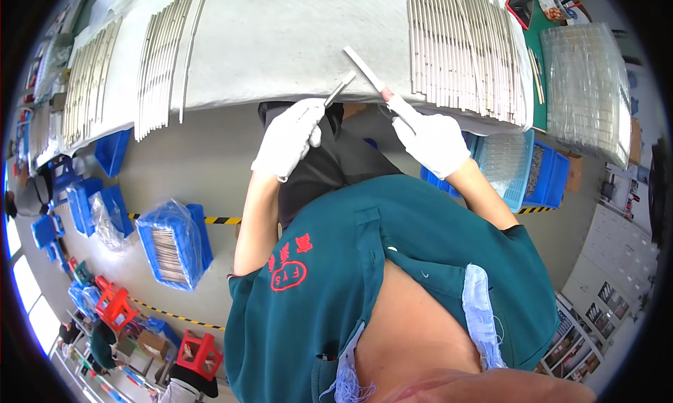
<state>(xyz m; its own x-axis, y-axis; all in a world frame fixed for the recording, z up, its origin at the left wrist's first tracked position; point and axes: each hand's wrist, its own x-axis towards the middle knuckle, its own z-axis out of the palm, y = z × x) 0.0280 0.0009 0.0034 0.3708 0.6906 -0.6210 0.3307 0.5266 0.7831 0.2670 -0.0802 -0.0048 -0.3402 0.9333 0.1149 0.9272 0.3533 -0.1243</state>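
Observation:
My left hand [291,138], in a white glove, is closed round the lower end of a short slim grey-and-white strip [341,89] that slants up to the right. My right hand [436,142], also gloved, with a bare fingertip showing, pinches a slim white bar [362,67] slanting up to the left. Both pieces are held over the near edge of the white-covered table [294,45], their upper ends close together but apart. What sort of part each piece is, I cannot make out. To the right lies a wide row of long slim metal bars [463,52].
More long bars [162,59] lie in rows on the left of the table, with one single bar [193,52] apart. Stacked clear plastic trays [587,87] stand at the far right. Blue bins [547,175] sit below right, and a bar-filled blue crate [172,245] on the floor left.

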